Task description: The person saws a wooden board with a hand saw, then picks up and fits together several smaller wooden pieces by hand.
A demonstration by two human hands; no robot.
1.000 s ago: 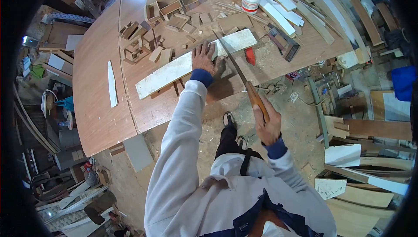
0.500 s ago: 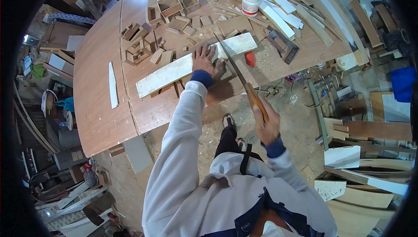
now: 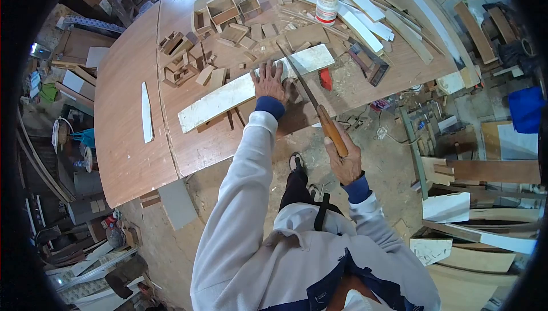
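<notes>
A long white board (image 3: 220, 101) lies slanted across the wooden table, raised on small wooden pieces. My left hand (image 3: 270, 84) rests on the board near its middle, palm down with the fingers spread. Just right of that hand, the blade of a handsaw (image 3: 304, 84) crosses the board. My right hand (image 3: 344, 154) is closed around the saw's wooden handle, in front of the table's edge. Beside the blade, a red object (image 3: 325, 79) sits under the board's right part.
Small wooden frames (image 3: 223, 10) and offcuts lie beyond the board. A white glue container (image 3: 326, 10) stands near long strips at the back. A narrow white strip (image 3: 147, 112) lies on the table (image 3: 123, 139) at left. Timber (image 3: 496, 171) is stacked at right.
My right hand has shifted slightly with the saw, and its grip shows from a more open angle. My left hand's fingers have turned slightly on the board.
</notes>
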